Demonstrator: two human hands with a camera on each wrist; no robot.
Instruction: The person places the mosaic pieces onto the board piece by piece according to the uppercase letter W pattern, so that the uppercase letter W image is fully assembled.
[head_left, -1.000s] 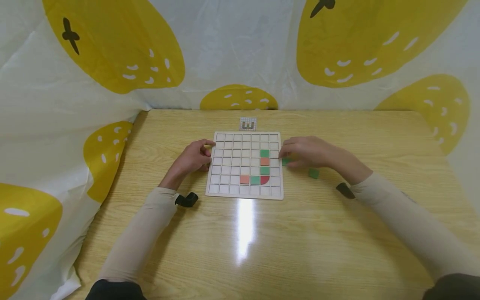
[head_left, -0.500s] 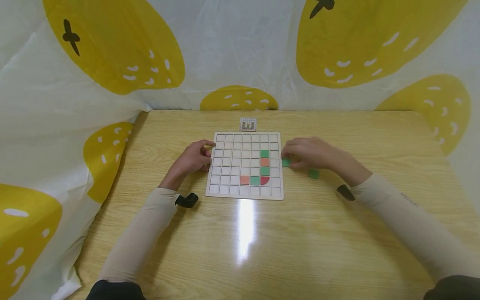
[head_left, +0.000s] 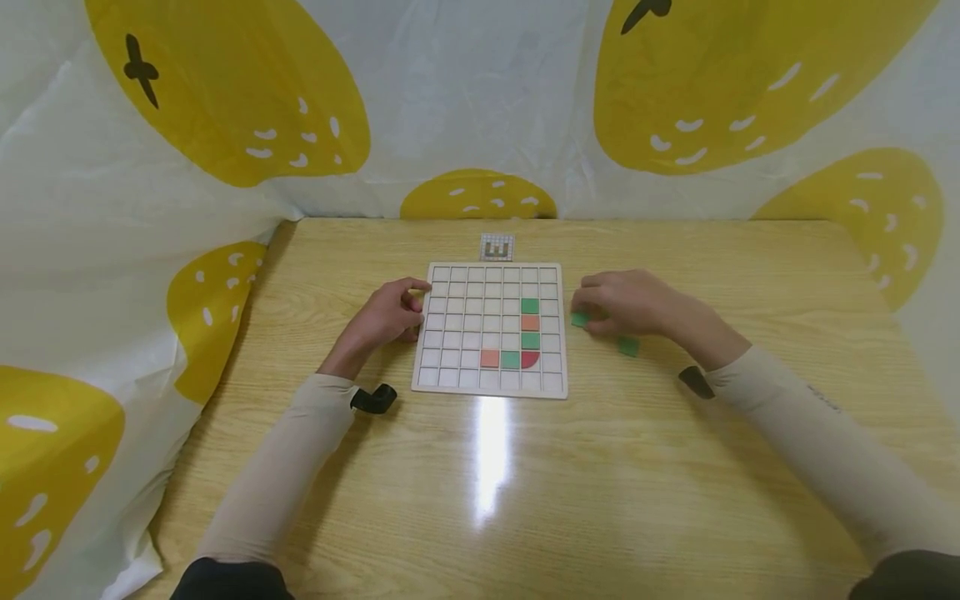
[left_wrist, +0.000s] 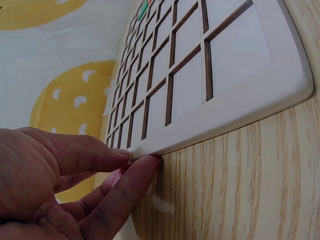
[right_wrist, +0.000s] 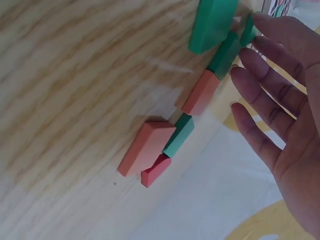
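A white grid board (head_left: 465,379) lies on the table with green, orange and red tiles in some of its squares. At its left edge rests my left hand (head_left: 390,312); in the left wrist view the thumb and a finger of that hand (left_wrist: 95,180) pinch the rim. To the right of the board, my right hand (head_left: 626,302) holds a green tile (head_left: 580,319) at its fingertips. The right wrist view has this green tile (right_wrist: 248,32) by the thumb, the other fingers spread loosely. A second green tile (head_left: 627,346) lies under the wrist.
A small pattern card (head_left: 497,247) sits behind the board. Seen from the right wrist, an orange tile (right_wrist: 145,150), a red tile (right_wrist: 156,171) and several more lie on the wooden table (head_left: 615,483). A patterned cloth (head_left: 480,100) hangs behind it.
My right hand has shifted slightly right, away from the board's edge, and the green tile at its fingertips has moved along. The left hand and the board stay where they were.
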